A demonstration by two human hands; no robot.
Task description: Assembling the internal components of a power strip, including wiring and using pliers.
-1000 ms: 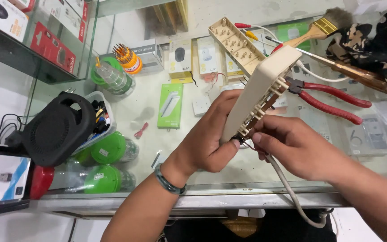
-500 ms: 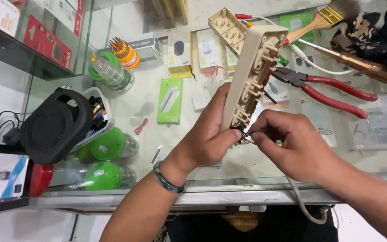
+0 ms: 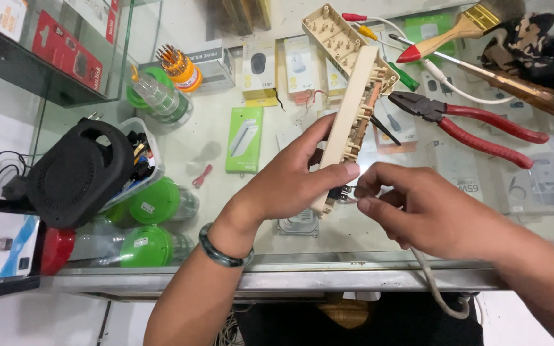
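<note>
Head view: a glass counter (image 3: 226,138) is being used as the work surface, with boxed goods showing under the glass. At the left edge, a round black speaker (image 3: 75,172) is being propped against a clear bin of small tools (image 3: 141,148). Green-lidded jars (image 3: 155,224) are lying just below it.

Above the counter middle, an opened beige power strip body (image 3: 352,122) is being held tilted, far end pointing up-right, internal contacts facing right. It is being gripped by the left hand (image 3: 290,186), thumb on the near side, fingers wrapped behind; a dark bangle (image 3: 222,251) is being worn on that wrist. The strip's separate beige cover (image 3: 331,35) is lying on the glass behind it.

The right hand (image 3: 428,208) is being kept narrow, fingertips pinched at the strip's lower end where the grey cable (image 3: 434,288) enters. Whether a wire is actually being pinched cannot be told. The cable is hanging off the counter's front edge.

Red-handled pliers (image 3: 476,122) are lying just right of the strip, jaws toward it. A paintbrush (image 3: 469,25) is lying at top right. A small green box (image 3: 243,140) is lying left of the strip. An orange screwdriver bit set (image 3: 179,67) is standing at the upper left.
</note>
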